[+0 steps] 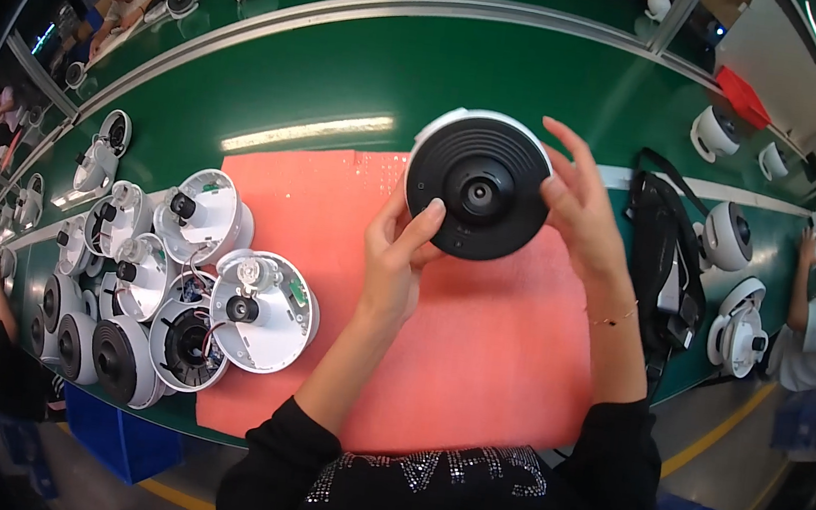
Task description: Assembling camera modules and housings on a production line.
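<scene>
A round security camera (479, 187) with a ringed black front, a central lens and a white housing is held up over the pink mat (496, 366). My left hand (393, 258) grips its lower left side, with the thumb on the black face and the other fingers behind. At the camera's right rim is my right hand (582, 209), bent fingers against the edge and one finger raised away from it. Left of the mat and partly on it, an opened white camera housing (263, 334) shows a small lens and a clear part inside.
Several more opened white housings (199, 213) and black-faced cameras (122, 360) crowd the left. A black bag (664, 264) lies right of the mat, near other white cameras (729, 236). Co-workers sit at both sides. A blue bin (121, 434) stands below the green bench (369, 69).
</scene>
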Motion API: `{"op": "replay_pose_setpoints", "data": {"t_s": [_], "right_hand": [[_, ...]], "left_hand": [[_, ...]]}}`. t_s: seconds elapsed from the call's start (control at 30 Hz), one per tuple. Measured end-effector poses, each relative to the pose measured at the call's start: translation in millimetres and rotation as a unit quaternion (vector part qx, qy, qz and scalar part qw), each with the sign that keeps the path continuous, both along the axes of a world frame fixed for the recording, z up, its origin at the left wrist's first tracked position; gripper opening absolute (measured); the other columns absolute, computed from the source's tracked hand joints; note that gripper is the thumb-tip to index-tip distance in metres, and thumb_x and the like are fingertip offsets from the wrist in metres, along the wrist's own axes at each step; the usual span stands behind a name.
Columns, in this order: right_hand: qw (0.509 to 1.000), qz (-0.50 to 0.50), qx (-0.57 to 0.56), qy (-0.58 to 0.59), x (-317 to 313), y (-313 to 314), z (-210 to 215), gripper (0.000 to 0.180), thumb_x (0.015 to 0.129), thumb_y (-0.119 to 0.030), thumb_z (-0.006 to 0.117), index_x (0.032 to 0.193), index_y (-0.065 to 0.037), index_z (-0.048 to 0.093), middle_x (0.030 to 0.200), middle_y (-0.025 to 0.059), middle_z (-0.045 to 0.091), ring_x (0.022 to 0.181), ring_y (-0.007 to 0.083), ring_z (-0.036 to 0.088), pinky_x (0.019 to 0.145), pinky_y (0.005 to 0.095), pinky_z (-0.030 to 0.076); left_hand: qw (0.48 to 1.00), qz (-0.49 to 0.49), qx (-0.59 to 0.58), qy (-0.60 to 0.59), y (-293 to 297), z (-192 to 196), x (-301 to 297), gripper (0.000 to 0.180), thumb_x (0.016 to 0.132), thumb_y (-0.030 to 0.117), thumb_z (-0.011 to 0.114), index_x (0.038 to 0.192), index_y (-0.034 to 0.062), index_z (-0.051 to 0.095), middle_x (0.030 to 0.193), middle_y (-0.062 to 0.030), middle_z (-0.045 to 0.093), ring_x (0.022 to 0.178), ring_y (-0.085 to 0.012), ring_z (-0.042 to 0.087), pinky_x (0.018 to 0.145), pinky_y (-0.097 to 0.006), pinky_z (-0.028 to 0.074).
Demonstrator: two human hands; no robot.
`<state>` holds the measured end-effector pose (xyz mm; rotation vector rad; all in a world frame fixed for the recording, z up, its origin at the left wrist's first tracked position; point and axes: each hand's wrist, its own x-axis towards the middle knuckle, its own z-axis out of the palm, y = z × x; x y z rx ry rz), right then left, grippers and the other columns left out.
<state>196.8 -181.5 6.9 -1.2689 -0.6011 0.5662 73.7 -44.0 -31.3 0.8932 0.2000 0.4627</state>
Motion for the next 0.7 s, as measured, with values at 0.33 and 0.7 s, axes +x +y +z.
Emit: {"op": "replay_pose_setpoints", "data": {"t_s": [0.33,0.7], "right_hand": [[0.867,-0.136,-0.085,-0.472,-34.7,42.5,12.2,0.083,0.057,-0.022,0.081,0.128,-0.012,0.040,0.136,0.0171,0.026,0.115,0.0324,0.043,0.086,0.0393,0.046],[0.855,-0.166,-0.081,-0.484,-35.9,63.9,-14.1,0.100,0.042,-0.013,0.083,0.130,-0.006,0.036,0.119,0.0147,0.047,0.096,0.0267,0.056,0.075,0.0338,0.052]], "left_hand": [[0.976,0.093,-0.172,-0.099,30.6,0.3,58.0,0.062,0.087,0.052,0.025,0.121,0.0043,0.045,0.121,-0.0142,0.049,0.107,-0.0296,0.051,0.089,-0.042,0.044],[0.970,0.069,-0.108,-0.208,73.4,-67.4,92.9,0.049,0.089,0.034,0.030,0.116,-0.0038,0.048,0.106,-0.0179,0.057,0.091,-0.0285,0.059,0.075,-0.036,0.053]]}}
